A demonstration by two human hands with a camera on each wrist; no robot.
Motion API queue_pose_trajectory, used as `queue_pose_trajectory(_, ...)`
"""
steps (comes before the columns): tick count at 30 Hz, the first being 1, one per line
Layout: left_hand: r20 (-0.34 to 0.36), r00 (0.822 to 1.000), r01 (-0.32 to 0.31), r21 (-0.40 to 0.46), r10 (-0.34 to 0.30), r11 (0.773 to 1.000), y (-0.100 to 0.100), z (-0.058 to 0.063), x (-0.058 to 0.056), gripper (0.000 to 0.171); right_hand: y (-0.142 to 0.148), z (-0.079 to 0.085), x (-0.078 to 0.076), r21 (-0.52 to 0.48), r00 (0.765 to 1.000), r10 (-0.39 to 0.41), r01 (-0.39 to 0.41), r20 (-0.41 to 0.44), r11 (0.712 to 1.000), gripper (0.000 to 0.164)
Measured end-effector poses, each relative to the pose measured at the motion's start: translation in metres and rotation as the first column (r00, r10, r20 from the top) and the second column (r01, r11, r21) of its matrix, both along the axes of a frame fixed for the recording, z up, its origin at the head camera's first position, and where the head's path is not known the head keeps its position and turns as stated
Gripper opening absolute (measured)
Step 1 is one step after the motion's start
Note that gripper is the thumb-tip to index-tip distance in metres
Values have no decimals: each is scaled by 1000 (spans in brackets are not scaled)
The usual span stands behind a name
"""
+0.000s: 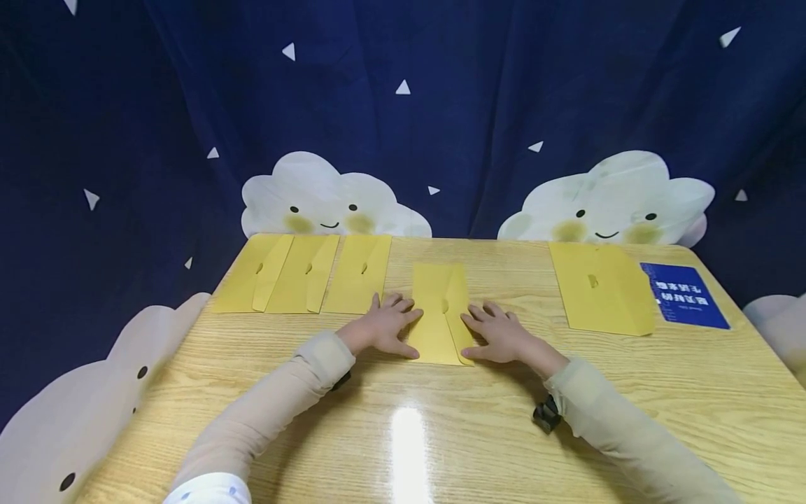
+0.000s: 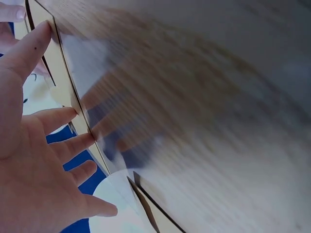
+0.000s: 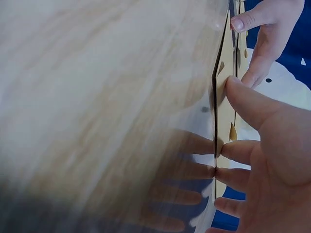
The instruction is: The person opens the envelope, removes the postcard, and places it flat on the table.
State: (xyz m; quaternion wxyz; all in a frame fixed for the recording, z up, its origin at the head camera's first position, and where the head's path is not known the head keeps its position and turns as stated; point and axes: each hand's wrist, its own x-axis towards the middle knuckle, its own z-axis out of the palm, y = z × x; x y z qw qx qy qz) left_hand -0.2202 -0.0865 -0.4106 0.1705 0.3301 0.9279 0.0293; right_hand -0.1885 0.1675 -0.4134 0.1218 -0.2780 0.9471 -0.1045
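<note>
A yellow paper envelope (image 1: 431, 329) lies flat on the table between my two hands, its flap folded along the right side with a small tab near the middle. My left hand (image 1: 385, 323) rests at its left edge, fingers spread and thumb at the near left corner. From the other side my right hand (image 1: 500, 334) touches the right edge, thumb by the near right corner. In the left wrist view, the left fingertips (image 2: 87, 138) meet the envelope's thin edge. The right wrist view has the right thumb (image 3: 243, 99) on top of the envelope.
Three similar yellow envelopes (image 1: 354, 276) lie in a row at the back left. Another, larger-looking yellow envelope (image 1: 604, 294) lies at the right, beside a blue card (image 1: 683, 294) with white print. A dark blue curtain (image 1: 453, 126) with clouds hangs behind the wooden table (image 1: 327, 448).
</note>
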Motion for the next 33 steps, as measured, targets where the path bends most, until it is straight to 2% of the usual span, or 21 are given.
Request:
queue_pose_trajectory(11,-22,998,54,7,-54,998,-1,0,12,88,4,-1,14,15,1000,5,-5,-16,1000,73)
queue_pose_trajectory(33,-49,996,67,-74,-71,995,9,1,36,89,12,3,37,25,997,50,-48,-60,999,72)
